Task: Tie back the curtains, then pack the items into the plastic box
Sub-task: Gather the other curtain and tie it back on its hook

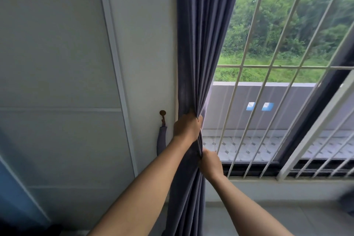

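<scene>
A dark grey-blue curtain (199,44) hangs gathered into a narrow bundle at the left edge of the window. My left hand (186,126) grips the bundle around its folds at about mid height. Just below it, my right hand (209,163) pinches the curtain's right edge. A brown wall hook (162,116) sits on the wall left of the curtain, and a grey tie-back strap (161,140) hangs down from it, partly hidden behind my left forearm. No plastic box is in view.
The window (287,63) with white metal bars fills the right side, with a dark frame (316,113) and a white sill (287,188) below. A pale panelled wall (67,82) lies to the left.
</scene>
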Tool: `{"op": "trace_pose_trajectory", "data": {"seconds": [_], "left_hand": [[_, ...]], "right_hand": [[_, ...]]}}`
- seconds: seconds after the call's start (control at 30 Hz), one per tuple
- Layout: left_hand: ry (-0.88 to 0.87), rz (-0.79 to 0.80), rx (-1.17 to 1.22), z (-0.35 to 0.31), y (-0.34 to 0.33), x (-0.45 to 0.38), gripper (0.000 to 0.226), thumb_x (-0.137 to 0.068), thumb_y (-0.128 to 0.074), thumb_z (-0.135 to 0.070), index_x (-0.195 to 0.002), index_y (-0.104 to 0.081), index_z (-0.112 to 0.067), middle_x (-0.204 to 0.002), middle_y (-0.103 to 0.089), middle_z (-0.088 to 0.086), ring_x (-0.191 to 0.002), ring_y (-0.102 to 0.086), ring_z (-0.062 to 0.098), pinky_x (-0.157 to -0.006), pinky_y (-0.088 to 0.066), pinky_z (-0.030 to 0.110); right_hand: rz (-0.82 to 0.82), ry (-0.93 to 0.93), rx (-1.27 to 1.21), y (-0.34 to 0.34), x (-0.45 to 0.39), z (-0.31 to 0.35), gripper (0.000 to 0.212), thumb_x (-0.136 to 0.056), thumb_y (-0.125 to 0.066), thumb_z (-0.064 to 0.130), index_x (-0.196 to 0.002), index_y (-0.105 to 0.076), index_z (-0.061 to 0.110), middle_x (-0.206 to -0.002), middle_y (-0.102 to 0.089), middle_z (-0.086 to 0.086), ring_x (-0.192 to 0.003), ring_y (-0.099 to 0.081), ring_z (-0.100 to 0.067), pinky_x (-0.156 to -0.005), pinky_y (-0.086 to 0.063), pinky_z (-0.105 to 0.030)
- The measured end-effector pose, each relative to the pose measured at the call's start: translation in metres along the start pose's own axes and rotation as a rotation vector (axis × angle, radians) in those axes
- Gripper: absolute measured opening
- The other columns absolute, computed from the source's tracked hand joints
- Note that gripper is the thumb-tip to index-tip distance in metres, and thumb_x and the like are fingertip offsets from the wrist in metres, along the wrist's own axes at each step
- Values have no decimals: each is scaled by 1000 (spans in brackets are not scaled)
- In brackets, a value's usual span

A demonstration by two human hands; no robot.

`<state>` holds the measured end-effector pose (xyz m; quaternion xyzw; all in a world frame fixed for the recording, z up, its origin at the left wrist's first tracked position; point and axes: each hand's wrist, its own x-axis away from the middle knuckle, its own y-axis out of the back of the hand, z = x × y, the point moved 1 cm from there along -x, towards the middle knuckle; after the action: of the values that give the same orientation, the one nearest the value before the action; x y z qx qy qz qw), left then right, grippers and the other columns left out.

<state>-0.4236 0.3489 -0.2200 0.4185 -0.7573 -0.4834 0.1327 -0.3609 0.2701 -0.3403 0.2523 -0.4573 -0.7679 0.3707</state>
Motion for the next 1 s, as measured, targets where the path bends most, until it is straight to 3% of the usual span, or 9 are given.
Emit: {"op": "trace_pose_trajectory", "data": {"seconds": [0.2,0.43,0.53,0.6,0.7,0.77,0.83,0.93,1.0], "left_hand": [[-35,-58,10,-2,-5,13,34,-103,-29,-35,-82,-43,-12,-68,-53,5,-58,-52,19,-50,-40,23],[-8,-44,98,-1,-5,17,37,-102,-29,-35,-83,-48,-9,-66,-54,7,-60,-58,24,-56,-48,31],[-6,-47,129,2,-6,14,34,-101,-30,-35,-84,-46,-11,-74,-60,11,-70,-64,28,-65,-55,37],[-24,-52,75,5,-10,11,35,-101,-31,-36,-89,-50,-11,-80,-63,11,-75,-65,25,-70,-56,35],[-36,-49,22,7,-15,9,36,-102,-32,-37,-99,-55,-9,-87,-66,11,-74,-62,21,-73,-53,30],[-40,-24,191,9,-17,11,41,-100,-30,-44,-101,-54,-10,-88,-67,12,-77,-64,25,-72,-53,32],[-122,13,279,14,-19,18,50,-96,-29,-55,-116,-48,-13,-92,-67,9,-80,-66,24,-65,-48,28],[-162,33,360,37,-39,28,38,-97,-29,-52,-98,-49,-20,-81,-61,-3,-71,-60,10,-64,-40,23],[-108,-18,415,52,-55,28,34,-101,-29,-41,-96,-55,-19,-86,-64,-4,-79,-61,8,-68,-43,21]], "right_hand": [[-67,-6,-3,-10,14,-6,37,-84,-37,-1,-112,-58,13,-84,-65,-11,-69,-57,-30,-54,-42,-34],[-78,-22,-70,-12,21,-4,36,-85,-37,1,-111,-57,15,-81,-64,-6,-67,-56,-25,-57,-49,-37],[-161,-11,-236,-7,16,9,56,-83,-42,0,-134,-44,23,-81,-62,-3,-66,-54,-22,-48,-40,-27],[-202,11,-282,-3,10,15,69,-85,-42,-2,-146,-31,28,-87,-65,-9,-70,-57,-23,-51,-36,-26],[-177,-22,-283,-1,6,16,53,-89,-33,-2,-134,-49,19,-87,-66,-9,-68,-56,-20,-56,-40,-26],[-171,-34,-296,0,5,12,47,-89,-32,0,-127,-55,18,-83,-66,-6,-66,-57,-18,-53,-42,-25],[-162,-20,-309,1,3,6,41,-90,-34,2,-121,-58,16,-80,-65,-4,-65,-58,-17,-52,-43,-23],[-141,-14,-282,9,0,0,26,-92,-38,3,-100,-61,9,-82,-64,-3,-66,-55,-17,-52,-43,-23],[-132,-2,-267,13,-2,-5,22,-90,-39,0,-88,-58,13,-77,-58,-1,-65,-52,-18,-51,-39,-22]]}}
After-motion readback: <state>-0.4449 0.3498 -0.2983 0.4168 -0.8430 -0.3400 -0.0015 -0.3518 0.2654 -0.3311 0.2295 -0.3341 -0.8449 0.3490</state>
